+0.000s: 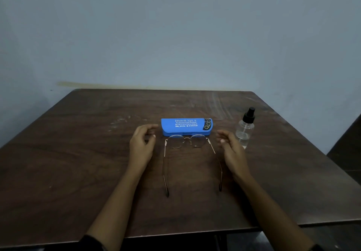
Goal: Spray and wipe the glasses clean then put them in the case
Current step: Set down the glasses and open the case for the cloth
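Observation:
Thin metal-framed glasses (187, 141) lie on the dark wooden table (78, 162) with both arms unfolded toward me. Right behind the lenses sits a closed blue case (185, 126) with white lettering. A small clear spray bottle (245, 128) with a black nozzle stands upright to the right of the case. My left hand (142, 145) hovers just left of the frame, fingers loosely curved, holding nothing. My right hand (231, 149) hovers just right of the frame, between it and the bottle, also empty. Neither hand touches the glasses.
The table's far edge meets a pale blue wall (175, 35). A dark chair or object (347, 145) shows past the table's right edge. No cloth is in view.

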Demonstrator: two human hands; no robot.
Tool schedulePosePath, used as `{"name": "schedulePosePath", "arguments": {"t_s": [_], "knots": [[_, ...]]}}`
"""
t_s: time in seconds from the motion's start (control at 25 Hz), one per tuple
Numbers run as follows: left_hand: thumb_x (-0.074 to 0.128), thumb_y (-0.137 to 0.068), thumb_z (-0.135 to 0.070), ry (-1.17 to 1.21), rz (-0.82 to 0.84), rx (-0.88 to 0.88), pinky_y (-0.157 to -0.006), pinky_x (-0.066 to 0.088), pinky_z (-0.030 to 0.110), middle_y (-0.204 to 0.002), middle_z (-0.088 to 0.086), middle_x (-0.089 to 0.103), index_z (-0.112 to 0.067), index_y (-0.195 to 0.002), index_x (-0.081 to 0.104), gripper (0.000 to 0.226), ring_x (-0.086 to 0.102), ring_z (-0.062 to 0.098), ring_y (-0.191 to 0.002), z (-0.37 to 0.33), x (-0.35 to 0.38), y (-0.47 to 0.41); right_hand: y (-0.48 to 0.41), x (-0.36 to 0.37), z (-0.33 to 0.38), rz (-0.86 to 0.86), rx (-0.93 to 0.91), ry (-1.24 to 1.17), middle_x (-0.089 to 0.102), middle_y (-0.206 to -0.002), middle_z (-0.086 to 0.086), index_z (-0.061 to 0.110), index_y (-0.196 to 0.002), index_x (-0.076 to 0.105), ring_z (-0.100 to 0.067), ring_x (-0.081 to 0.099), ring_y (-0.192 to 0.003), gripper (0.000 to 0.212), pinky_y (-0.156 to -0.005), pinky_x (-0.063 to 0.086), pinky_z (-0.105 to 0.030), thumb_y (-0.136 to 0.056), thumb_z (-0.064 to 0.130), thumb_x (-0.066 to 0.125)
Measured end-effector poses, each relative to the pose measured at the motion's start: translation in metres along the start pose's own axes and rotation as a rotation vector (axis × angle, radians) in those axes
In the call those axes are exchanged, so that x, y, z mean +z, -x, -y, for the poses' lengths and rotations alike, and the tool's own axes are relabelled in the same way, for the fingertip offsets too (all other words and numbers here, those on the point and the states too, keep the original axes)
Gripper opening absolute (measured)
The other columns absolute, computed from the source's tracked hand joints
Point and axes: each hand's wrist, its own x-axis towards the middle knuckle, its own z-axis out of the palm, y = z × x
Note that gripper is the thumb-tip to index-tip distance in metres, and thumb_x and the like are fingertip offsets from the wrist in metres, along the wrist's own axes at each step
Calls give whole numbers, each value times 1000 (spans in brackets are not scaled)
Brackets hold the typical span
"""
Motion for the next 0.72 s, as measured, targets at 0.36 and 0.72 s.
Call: {"name": "schedulePosePath", "arguments": {"t_s": [0.36,0.72], "knots": [[69,-74,0,-41,247,-136,-102,29,22,-139,10,47,-11,-134,41,68,42,18,-128,12,21,-37,-49,22,-3,196,76,-187,44,-141,-12,10,-134,41,-20,44,-127,55,-110,35,-41,-85,-15,46],[68,-76,-6,-171,300,39,-106,29,28,-138,8,46,-10,-131,45,59,41,20,-128,23,29,-57,-88,34,-15,280,-92,162,50,-135,4,23,-115,62,-21,39,-129,46,-111,30,-43,-72,13,75]]}}
